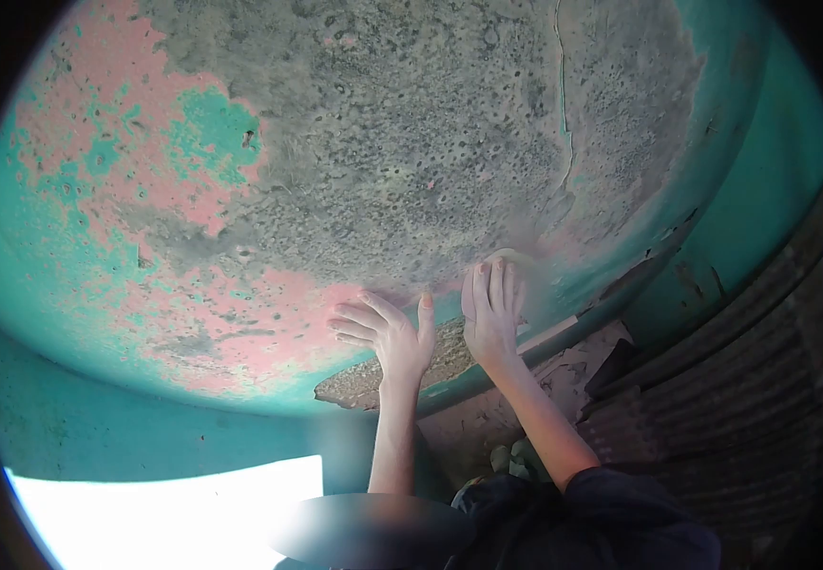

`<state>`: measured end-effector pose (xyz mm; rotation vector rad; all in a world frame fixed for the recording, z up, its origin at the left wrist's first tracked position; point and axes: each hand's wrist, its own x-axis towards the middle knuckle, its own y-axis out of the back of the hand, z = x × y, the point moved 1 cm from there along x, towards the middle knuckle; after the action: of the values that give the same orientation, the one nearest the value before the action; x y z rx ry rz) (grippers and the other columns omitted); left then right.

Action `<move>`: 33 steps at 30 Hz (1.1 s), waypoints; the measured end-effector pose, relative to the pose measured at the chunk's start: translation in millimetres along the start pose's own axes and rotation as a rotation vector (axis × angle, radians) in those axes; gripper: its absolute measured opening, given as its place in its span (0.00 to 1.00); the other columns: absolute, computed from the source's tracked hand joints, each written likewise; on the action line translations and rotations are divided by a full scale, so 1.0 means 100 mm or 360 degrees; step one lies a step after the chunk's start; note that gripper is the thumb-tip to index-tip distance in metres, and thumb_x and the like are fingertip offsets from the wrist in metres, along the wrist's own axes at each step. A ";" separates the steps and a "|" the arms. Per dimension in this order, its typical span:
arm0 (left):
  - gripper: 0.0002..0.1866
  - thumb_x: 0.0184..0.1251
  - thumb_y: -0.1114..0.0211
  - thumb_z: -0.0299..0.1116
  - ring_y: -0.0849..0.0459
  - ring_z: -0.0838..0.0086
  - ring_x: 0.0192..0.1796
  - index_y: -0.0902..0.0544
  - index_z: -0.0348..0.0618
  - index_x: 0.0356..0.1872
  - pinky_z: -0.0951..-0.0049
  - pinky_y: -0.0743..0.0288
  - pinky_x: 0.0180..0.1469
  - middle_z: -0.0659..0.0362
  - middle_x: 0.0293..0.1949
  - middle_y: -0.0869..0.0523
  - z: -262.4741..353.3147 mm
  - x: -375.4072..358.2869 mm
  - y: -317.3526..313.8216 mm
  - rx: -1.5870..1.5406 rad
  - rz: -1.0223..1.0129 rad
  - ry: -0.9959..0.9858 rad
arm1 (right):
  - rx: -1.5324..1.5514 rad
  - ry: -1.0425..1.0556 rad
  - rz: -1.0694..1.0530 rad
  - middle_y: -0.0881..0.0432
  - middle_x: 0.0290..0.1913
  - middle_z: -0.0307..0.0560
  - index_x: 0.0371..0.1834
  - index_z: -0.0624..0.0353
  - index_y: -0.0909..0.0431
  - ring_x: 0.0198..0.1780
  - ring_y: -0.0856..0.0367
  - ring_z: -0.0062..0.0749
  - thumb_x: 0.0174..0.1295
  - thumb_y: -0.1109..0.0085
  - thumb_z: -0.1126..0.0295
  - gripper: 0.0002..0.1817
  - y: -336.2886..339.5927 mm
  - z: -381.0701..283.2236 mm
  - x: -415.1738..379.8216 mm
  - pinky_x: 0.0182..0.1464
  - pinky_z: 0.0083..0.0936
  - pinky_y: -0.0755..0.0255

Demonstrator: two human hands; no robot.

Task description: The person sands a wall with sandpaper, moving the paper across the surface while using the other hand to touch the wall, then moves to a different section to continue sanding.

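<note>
In front of me stands a wall (pixel 383 142) with a large rough grey patch, edged by pink and turquoise paint. My left hand (pixel 388 334), dusted white, lies against the pink part with its fingers spread and holds nothing. To its right, my right hand (pixel 493 318) presses a pale, flat piece (pixel 511 256) to the wall. Only the curved upper edge of that piece shows past the fingertips, so its kind cannot be made out. Below and between the hands, a broken strip of bare, coarse plaster (pixel 359 382) shows.
Corrugated dark sheeting (pixel 744 408) is at the right, beside a turquoise wall. A thin crack (pixel 562 95) runs down the upper wall. Bright light enters through an opening (pixel 174 518) at lower left. Rubble (pixel 516 461) lies below my right arm.
</note>
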<state>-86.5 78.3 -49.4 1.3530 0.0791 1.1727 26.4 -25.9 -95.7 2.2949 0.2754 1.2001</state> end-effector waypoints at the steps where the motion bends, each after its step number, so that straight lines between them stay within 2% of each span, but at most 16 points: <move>1: 0.59 0.77 0.52 0.68 0.89 0.15 0.72 0.78 0.34 0.79 0.18 0.86 0.68 0.20 0.73 0.86 0.00 0.00 -0.02 -0.0004 -0.0006 0.0001 | -0.0006 -0.0003 -0.0004 0.43 0.81 0.65 0.81 0.56 0.39 0.82 0.48 0.68 0.55 0.37 0.74 0.45 0.02 -0.02 0.04 0.76 0.74 0.57; 4: 0.59 0.76 0.52 0.68 0.88 0.14 0.72 0.78 0.33 0.79 0.17 0.85 0.67 0.19 0.72 0.86 -0.03 -0.02 -0.02 0.0052 0.0039 -0.0049 | 0.0087 -0.0047 -0.0020 0.43 0.81 0.65 0.82 0.56 0.40 0.82 0.49 0.69 0.58 0.38 0.74 0.44 0.04 -0.06 0.03 0.76 0.74 0.57; 6: 0.59 0.76 0.52 0.68 0.88 0.14 0.71 0.79 0.32 0.78 0.17 0.85 0.67 0.19 0.72 0.86 -0.01 0.00 -0.02 0.0053 0.0031 -0.0043 | -0.0100 0.0053 -0.0095 0.42 0.79 0.72 0.80 0.65 0.41 0.80 0.45 0.72 0.68 0.48 0.73 0.35 0.10 -0.05 -0.02 0.75 0.72 0.54; 10: 0.59 0.76 0.52 0.69 0.88 0.14 0.71 0.78 0.32 0.78 0.17 0.86 0.67 0.19 0.72 0.86 -0.02 -0.01 -0.05 0.0071 0.0061 -0.0062 | -0.0023 -0.0024 -0.0024 0.42 0.79 0.71 0.80 0.66 0.41 0.80 0.45 0.72 0.69 0.49 0.73 0.35 0.11 -0.13 0.07 0.75 0.71 0.54; 12: 0.59 0.76 0.53 0.69 0.87 0.13 0.72 0.77 0.32 0.79 0.16 0.86 0.66 0.18 0.73 0.85 -0.03 0.00 -0.04 0.0009 0.0012 -0.0026 | 0.0068 -0.0082 -0.0042 0.46 0.82 0.65 0.82 0.56 0.42 0.82 0.49 0.68 0.63 0.42 0.72 0.41 0.04 -0.09 0.00 0.77 0.72 0.59; 13: 0.59 0.76 0.53 0.69 0.87 0.13 0.72 0.77 0.32 0.79 0.16 0.86 0.66 0.18 0.73 0.85 -0.03 0.01 -0.03 0.0005 0.0018 -0.0038 | 0.0066 -0.0085 -0.0029 0.46 0.82 0.65 0.82 0.56 0.42 0.82 0.49 0.68 0.63 0.42 0.72 0.41 0.01 -0.07 -0.03 0.77 0.72 0.59; 15: 0.59 0.74 0.49 0.69 0.83 0.07 0.70 0.72 0.33 0.81 0.12 0.83 0.64 0.13 0.72 0.79 -0.04 0.01 -0.03 -0.0059 -0.0023 0.0010 | -0.0027 -0.0118 -0.0051 0.47 0.82 0.67 0.83 0.57 0.43 0.82 0.50 0.67 0.64 0.43 0.72 0.41 0.01 -0.08 -0.05 0.78 0.71 0.60; 18: 0.59 0.74 0.50 0.70 0.81 0.07 0.70 0.71 0.32 0.81 0.13 0.83 0.65 0.13 0.72 0.78 -0.08 0.00 -0.08 0.0062 0.0078 -0.0087 | 0.0127 -0.0148 0.0109 0.47 0.82 0.68 0.83 0.59 0.44 0.83 0.51 0.67 0.65 0.44 0.72 0.40 0.14 -0.13 0.28 0.78 0.68 0.57; 22: 0.59 0.74 0.50 0.70 0.81 0.07 0.71 0.71 0.33 0.81 0.12 0.83 0.64 0.14 0.73 0.78 -0.07 0.02 -0.07 0.0030 0.0034 -0.0047 | 0.0132 -0.0164 0.0136 0.48 0.82 0.68 0.83 0.59 0.45 0.83 0.52 0.67 0.67 0.45 0.70 0.39 -0.04 -0.01 0.04 0.79 0.65 0.55; 24: 0.59 0.74 0.51 0.70 0.80 0.07 0.71 0.70 0.32 0.81 0.12 0.83 0.64 0.14 0.73 0.77 -0.07 0.02 -0.07 0.0028 0.0033 -0.0054 | 0.0060 -0.0317 -0.0057 0.49 0.83 0.65 0.84 0.59 0.46 0.83 0.51 0.65 0.69 0.45 0.69 0.39 -0.15 0.01 -0.30 0.79 0.63 0.54; 25: 0.59 0.74 0.51 0.70 0.80 0.07 0.71 0.70 0.32 0.81 0.12 0.83 0.64 0.14 0.73 0.77 -0.08 0.03 -0.06 0.0022 0.0033 -0.0067 | 0.0054 -0.0323 -0.0047 0.49 0.83 0.65 0.84 0.59 0.46 0.83 0.51 0.65 0.69 0.45 0.69 0.39 -0.16 0.04 -0.28 0.79 0.63 0.54; 28: 0.58 0.75 0.52 0.70 0.80 0.07 0.71 0.69 0.31 0.81 0.13 0.82 0.65 0.14 0.73 0.77 -0.08 0.00 0.01 0.0055 -0.0132 -0.0009 | 0.0093 -0.0369 0.0027 0.50 0.84 0.62 0.84 0.58 0.47 0.84 0.52 0.63 0.70 0.45 0.69 0.39 -0.08 0.11 -0.04 0.78 0.63 0.53; 31: 0.58 0.75 0.48 0.66 0.80 0.08 0.72 0.68 0.28 0.80 0.14 0.80 0.67 0.14 0.73 0.77 0.05 0.00 0.12 0.0032 -0.0175 0.0013 | 0.0117 -0.0281 0.0198 0.50 0.85 0.61 0.84 0.57 0.48 0.84 0.53 0.61 0.69 0.45 0.70 0.40 0.07 0.09 0.18 0.78 0.63 0.52; 33: 0.55 0.74 0.42 0.61 0.79 0.09 0.72 0.62 0.35 0.83 0.15 0.76 0.69 0.14 0.74 0.76 0.21 -0.03 0.19 -0.0201 0.0249 -0.0219 | 0.0066 -0.0226 0.0051 0.50 0.84 0.61 0.85 0.56 0.48 0.85 0.54 0.61 0.67 0.44 0.71 0.41 0.02 0.04 0.00 0.77 0.65 0.53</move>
<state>-85.6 57.8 -30.5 1.3423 -0.2001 1.1905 29.9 -28.7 -96.4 2.4153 0.2137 1.0493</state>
